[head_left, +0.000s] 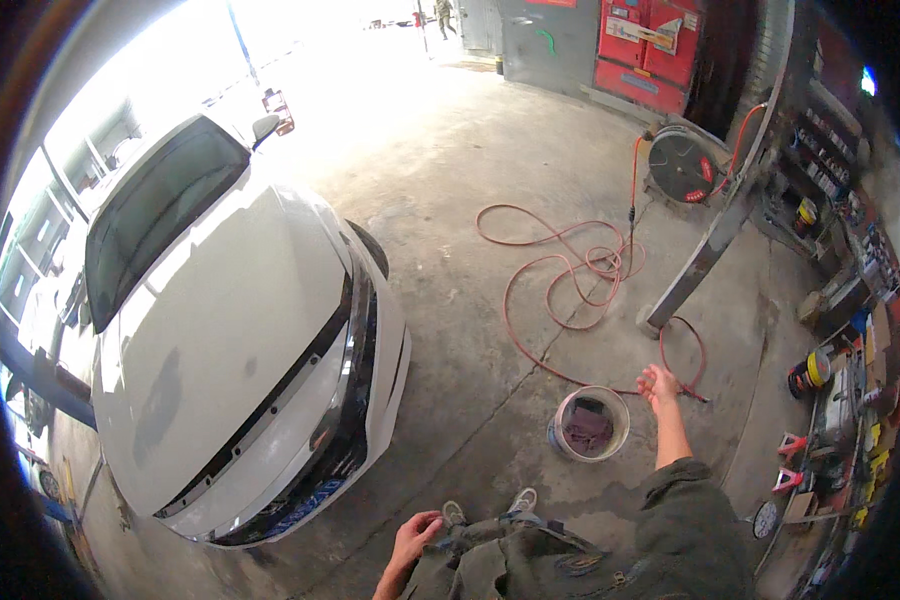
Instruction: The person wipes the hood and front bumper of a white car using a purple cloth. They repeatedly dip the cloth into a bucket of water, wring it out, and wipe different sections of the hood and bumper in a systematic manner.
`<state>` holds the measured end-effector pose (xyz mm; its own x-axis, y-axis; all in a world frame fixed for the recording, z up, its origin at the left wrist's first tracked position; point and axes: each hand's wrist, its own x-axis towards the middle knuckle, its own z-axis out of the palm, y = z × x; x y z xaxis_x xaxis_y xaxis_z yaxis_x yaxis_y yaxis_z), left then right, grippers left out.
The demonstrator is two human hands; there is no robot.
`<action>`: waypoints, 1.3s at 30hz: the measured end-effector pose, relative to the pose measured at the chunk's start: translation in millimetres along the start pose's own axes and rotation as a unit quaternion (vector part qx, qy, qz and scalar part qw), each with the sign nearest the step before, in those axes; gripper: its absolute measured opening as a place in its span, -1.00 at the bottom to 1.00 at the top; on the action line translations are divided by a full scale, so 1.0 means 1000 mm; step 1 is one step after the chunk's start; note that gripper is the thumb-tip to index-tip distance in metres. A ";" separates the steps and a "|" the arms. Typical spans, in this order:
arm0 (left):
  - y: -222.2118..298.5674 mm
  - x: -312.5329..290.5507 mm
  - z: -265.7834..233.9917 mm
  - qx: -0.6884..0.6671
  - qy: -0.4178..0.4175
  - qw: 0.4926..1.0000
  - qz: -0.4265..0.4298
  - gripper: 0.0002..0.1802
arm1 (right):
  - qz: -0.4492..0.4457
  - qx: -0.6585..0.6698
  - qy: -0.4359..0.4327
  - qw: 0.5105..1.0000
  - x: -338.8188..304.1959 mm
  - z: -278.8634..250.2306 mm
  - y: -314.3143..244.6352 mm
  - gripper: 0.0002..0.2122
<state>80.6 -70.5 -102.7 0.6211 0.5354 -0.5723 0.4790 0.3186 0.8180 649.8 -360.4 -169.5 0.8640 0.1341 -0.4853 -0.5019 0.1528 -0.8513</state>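
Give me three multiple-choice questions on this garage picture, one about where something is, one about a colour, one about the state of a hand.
1. Where does the bucket stand?
A. on the car's hood
B. on the concrete floor near the right hand
C. on a shelf

2. What colour is the hose looped on the floor?
A. red
B. green
C. black

3. How is the right hand?
A. closed around the bucket's rim
B. gripping the hose
C. open and empty, held out beyond the bucket

Answers: 1 B, the bucket sits on the floor just left of the outstretched hand. 2 A, its loops are red against the grey concrete. 3 C, the fingers are spread and hold nothing.
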 end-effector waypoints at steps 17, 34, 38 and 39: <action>-0.022 0.007 -0.053 0.062 0.017 0.997 0.044 -0.56 | -0.450 -0.130 -0.234 0.852 -0.244 0.258 -0.235 -0.81; 0.004 0.113 -0.290 -0.242 0.258 0.933 0.065 -0.69 | -0.336 -0.324 -0.327 0.822 -0.296 0.335 -0.079 -0.84; 0.046 0.166 -0.332 -0.326 0.298 0.896 0.047 -0.68 | -0.248 -0.362 -0.311 0.843 -0.265 0.307 -0.024 -0.84; 0.057 0.183 -0.336 -0.377 0.309 0.871 0.052 -0.66 | -0.225 -0.360 -0.303 0.854 -0.255 0.302 -0.014 -0.84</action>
<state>13.4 308.0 -140.9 0.0717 0.8372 -0.5422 -0.2490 0.5414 0.8031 424.5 -101.2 26.6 0.6747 0.7347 -0.0709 0.2175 -0.2897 -0.9321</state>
